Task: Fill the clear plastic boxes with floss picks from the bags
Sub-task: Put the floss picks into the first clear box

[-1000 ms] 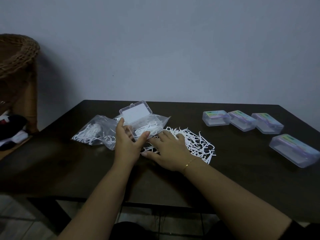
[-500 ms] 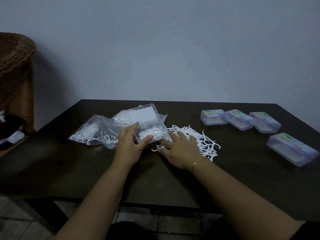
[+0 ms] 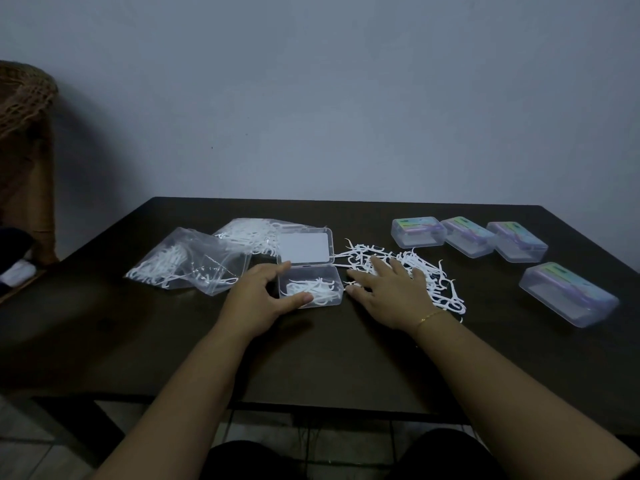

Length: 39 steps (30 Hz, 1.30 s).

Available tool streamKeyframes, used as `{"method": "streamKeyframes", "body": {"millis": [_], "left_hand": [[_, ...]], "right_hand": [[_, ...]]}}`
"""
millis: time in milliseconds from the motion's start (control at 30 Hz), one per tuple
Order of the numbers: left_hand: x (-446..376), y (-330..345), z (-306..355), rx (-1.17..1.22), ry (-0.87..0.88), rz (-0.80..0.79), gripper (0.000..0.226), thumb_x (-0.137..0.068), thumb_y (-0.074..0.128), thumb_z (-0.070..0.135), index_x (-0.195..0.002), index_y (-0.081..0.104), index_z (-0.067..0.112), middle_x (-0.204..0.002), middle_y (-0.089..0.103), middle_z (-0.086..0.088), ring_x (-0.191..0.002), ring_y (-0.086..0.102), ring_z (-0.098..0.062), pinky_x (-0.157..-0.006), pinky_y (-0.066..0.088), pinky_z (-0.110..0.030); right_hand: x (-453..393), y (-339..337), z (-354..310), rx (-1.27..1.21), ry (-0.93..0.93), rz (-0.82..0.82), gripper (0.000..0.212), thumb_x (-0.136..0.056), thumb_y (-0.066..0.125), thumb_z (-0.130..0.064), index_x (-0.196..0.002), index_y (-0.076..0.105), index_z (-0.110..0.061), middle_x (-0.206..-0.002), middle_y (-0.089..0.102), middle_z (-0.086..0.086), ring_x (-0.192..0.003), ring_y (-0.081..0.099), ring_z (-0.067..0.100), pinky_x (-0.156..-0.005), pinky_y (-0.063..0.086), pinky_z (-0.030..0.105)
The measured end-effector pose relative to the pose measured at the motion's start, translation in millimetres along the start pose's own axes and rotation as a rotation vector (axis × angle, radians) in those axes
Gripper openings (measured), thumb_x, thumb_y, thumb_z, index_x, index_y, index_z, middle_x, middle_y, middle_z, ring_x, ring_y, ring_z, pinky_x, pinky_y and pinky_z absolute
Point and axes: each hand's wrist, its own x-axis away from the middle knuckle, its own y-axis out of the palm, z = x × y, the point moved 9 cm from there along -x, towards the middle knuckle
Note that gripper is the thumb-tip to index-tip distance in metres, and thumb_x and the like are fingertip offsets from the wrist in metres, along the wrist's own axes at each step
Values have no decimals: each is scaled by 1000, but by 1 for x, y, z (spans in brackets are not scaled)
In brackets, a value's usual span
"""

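An open clear plastic box (image 3: 323, 276) with several white floss picks inside sits at the table's middle, its lid (image 3: 304, 250) laid back. My left hand (image 3: 258, 299) grips the box's left end, thumb along its front wall. My right hand (image 3: 388, 292) lies flat with spread fingers on a loose pile of floss picks (image 3: 408, 268) just right of the box. Two clear bags of floss picks lie to the left: one nearer (image 3: 187, 263), one behind (image 3: 249, 233).
Several closed clear boxes with coloured labels stand at the right: three in a row at the back (image 3: 417, 232) (image 3: 467, 235) (image 3: 519, 241) and a larger-looking one nearer (image 3: 568, 294). The dark table (image 3: 311, 362) ends close to me. A wicker chair (image 3: 24, 133) stands at the far left.
The open box came down from its tilt over the bags and now rests flat on the table, nearer me. My right hand has stayed on the loose pile.
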Motion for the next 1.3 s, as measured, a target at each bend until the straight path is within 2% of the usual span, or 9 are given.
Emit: {"method": "streamKeyframes", "body": {"millis": [133,367,533,667,733,833,1067,1200,1300], "left_hand": [[0,3,-4,-11,-32,-25,83,-61,78,58,-134,53,26,-137,52,2,-122,48,-13,-102,40,-32],[-3,3,-8,-32,-50,-29,100,-44,60,81,-132,53,32,-136,54,6,-125,46,-15,-106,39,-42],[-3,4,-5,-61,-42,-25,93,-53,64,76,-133,51,32,-138,52,7,-127,45,-15,-107,34,-40],[-4,5,-4,-95,-26,-20,80,-64,72,66,-134,49,34,-138,51,9,-127,44,-15,-108,28,-41],[-4,5,-6,-100,-22,-27,78,-66,73,63,-134,48,34,-138,51,9,-127,44,-15,-109,28,-42],[-5,6,-8,-74,-26,-36,78,-64,74,64,-133,49,37,-137,52,9,-126,45,-15,-109,32,-45],[-4,6,-9,-66,-25,-38,78,-64,74,64,-133,49,36,-137,52,10,-126,45,-15,-109,34,-45],[-5,6,-10,-60,-23,-40,81,-62,74,66,-133,48,37,-137,52,11,-127,45,-15,-109,34,-45],[-5,8,-12,-56,-21,-45,84,-61,73,68,-134,47,38,-137,52,12,-127,45,-15,-109,34,-46]], "right_hand": [[0,-3,0,-6,-11,11,49,-94,26,-60,-141,31,-47,-158,15,-1,-146,6,24,-113,3,56],[2,-42,12,-51,50,142,44,-93,41,-52,-132,52,-33,-144,42,-4,-135,31,19,-108,18,50],[7,-45,31,89,158,-15,59,-79,55,-66,-121,60,-25,-130,51,3,-125,38,25,-100,27,44],[6,-47,28,56,128,47,27,-88,54,-45,-95,69,-23,-101,65,-2,-106,53,20,-91,28,41],[6,-46,27,52,123,40,26,-91,53,-39,-84,69,-20,-87,66,-2,-93,58,18,-86,28,40],[8,-47,26,21,123,49,27,-93,50,-34,-75,65,-21,-84,68,1,-82,59,18,-83,28,39],[12,-61,28,-86,122,131,27,-95,46,-26,-84,70,-20,-79,67,2,-77,58,17,-78,29,34],[9,-59,33,-301,118,93,19,-94,53,-24,-94,71,-17,-93,70,0,-82,61,19,-88,45,40],[12,-63,23,-564,68,95,18,-92,59,-18,-105,70,-13,-92,65,-3,-77,59,16,-68,51,26]]}}
